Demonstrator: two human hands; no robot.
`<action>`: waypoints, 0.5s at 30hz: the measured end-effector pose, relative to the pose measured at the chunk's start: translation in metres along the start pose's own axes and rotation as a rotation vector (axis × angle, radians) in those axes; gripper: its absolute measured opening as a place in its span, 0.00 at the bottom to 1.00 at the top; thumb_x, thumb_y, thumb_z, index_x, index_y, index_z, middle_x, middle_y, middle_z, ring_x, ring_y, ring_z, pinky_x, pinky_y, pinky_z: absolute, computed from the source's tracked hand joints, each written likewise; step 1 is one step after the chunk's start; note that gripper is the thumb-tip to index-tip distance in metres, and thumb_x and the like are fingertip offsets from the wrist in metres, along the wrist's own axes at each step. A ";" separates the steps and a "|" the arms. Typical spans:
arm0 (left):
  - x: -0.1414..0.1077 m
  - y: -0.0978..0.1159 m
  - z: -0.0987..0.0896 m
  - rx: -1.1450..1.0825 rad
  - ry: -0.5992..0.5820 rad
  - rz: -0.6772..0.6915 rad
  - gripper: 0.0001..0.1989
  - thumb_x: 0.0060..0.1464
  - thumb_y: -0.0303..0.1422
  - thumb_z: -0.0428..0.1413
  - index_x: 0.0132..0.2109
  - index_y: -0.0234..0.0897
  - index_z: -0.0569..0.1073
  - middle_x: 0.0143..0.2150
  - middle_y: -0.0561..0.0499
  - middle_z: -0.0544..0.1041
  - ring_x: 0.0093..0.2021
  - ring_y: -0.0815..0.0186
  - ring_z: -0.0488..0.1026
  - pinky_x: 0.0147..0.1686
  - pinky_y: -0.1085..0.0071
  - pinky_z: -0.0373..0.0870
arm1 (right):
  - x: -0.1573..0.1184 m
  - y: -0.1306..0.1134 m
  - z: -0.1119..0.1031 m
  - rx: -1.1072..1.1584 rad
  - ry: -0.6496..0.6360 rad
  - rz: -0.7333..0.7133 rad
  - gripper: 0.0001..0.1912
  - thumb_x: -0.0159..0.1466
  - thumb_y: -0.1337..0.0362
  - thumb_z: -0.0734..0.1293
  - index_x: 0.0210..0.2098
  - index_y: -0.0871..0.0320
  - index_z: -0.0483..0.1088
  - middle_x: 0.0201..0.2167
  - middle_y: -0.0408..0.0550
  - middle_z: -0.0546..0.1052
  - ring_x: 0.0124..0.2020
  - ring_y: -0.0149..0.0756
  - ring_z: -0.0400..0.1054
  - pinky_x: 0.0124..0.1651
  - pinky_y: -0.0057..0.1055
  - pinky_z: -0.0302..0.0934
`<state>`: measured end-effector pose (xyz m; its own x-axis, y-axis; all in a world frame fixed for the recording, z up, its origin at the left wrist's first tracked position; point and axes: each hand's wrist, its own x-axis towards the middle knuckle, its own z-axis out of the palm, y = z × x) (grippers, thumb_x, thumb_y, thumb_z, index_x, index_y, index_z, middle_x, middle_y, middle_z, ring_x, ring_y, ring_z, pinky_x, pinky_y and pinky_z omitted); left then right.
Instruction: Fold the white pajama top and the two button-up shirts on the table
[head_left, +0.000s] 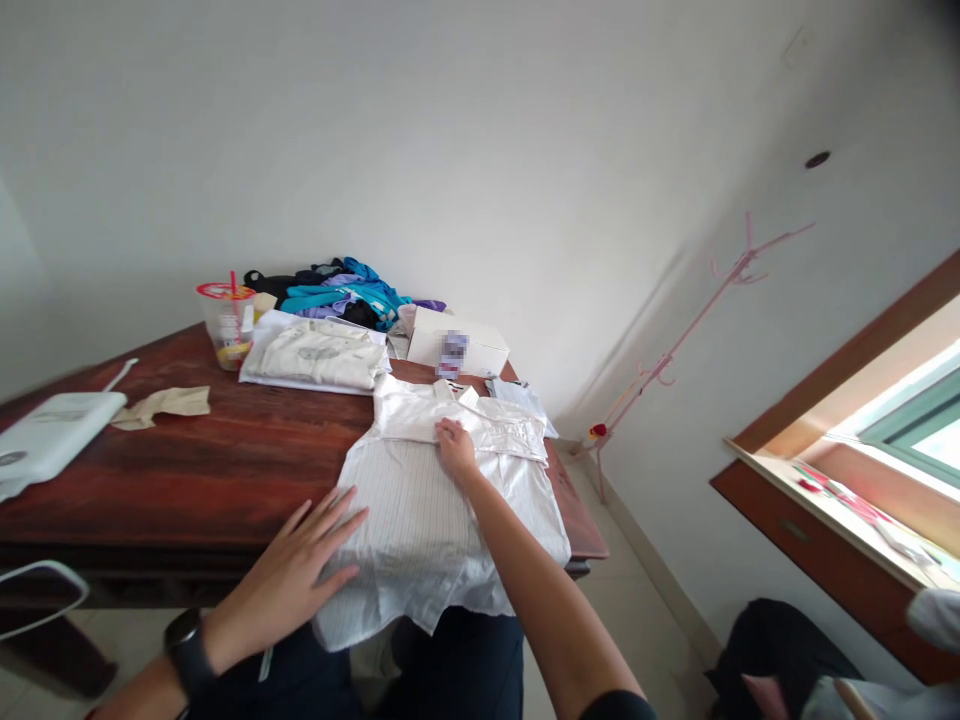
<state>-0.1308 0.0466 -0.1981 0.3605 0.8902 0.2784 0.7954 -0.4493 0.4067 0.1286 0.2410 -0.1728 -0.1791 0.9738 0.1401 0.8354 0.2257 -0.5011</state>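
Note:
A white, finely striped shirt (405,500) lies spread on the wooden table, its collar (456,393) toward the wall and its lower edge hanging over the table's front edge. A sleeve or strip of its cloth lies across the upper part. My left hand (319,550) is open, fingers spread, with its fingertips on the shirt's left edge. A dark watch (187,645) is on that wrist. Farther up, just below the collar, my right hand (455,448) has its fingers curled together on the shirt's cloth; its fingertips are partly hidden.
Behind the shirt stand a white box (480,345), folded white clothing in packaging (322,355), a heap of blue and dark clothes (352,290) and a plastic cup with straw (229,325). A white device (56,430) lies left on the table (247,470). A pink coat rack (664,365) stands right.

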 end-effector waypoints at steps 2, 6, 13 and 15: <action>-0.021 0.009 0.000 -0.211 0.165 -0.123 0.23 0.62 0.49 0.54 0.61 0.51 0.74 0.70 0.50 0.66 0.68 0.50 0.64 0.68 0.51 0.59 | -0.002 -0.006 -0.002 -0.035 -0.069 0.005 0.25 0.72 0.56 0.54 0.64 0.56 0.68 0.71 0.53 0.60 0.75 0.49 0.43 0.71 0.50 0.44; -0.044 0.023 -0.007 -0.612 0.550 -0.499 0.18 0.61 0.51 0.54 0.46 0.44 0.74 0.50 0.49 0.80 0.52 0.57 0.79 0.52 0.68 0.76 | -0.013 -0.020 -0.006 -0.174 -0.198 -0.127 0.34 0.71 0.47 0.59 0.71 0.56 0.55 0.76 0.55 0.44 0.76 0.55 0.29 0.72 0.59 0.33; -0.051 0.014 -0.004 -0.218 0.081 -0.582 0.23 0.54 0.56 0.56 0.42 0.41 0.76 0.37 0.48 0.81 0.37 0.57 0.78 0.37 0.68 0.71 | -0.033 -0.028 0.009 -0.234 -0.299 -0.279 0.37 0.73 0.41 0.48 0.75 0.51 0.44 0.77 0.49 0.40 0.76 0.50 0.30 0.73 0.55 0.31; -0.051 0.013 0.007 -0.126 -0.023 -0.589 0.22 0.56 0.56 0.55 0.40 0.41 0.76 0.36 0.48 0.80 0.38 0.55 0.78 0.38 0.68 0.68 | -0.034 -0.027 0.011 -0.237 -0.295 -0.272 0.37 0.73 0.41 0.48 0.75 0.51 0.44 0.77 0.49 0.40 0.76 0.50 0.30 0.73 0.54 0.30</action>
<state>-0.1352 -0.0046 -0.2135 -0.1119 0.9928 -0.0431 0.8013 0.1158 0.5870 0.1058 0.2025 -0.1734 -0.5199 0.8538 -0.0265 0.8270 0.4952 -0.2662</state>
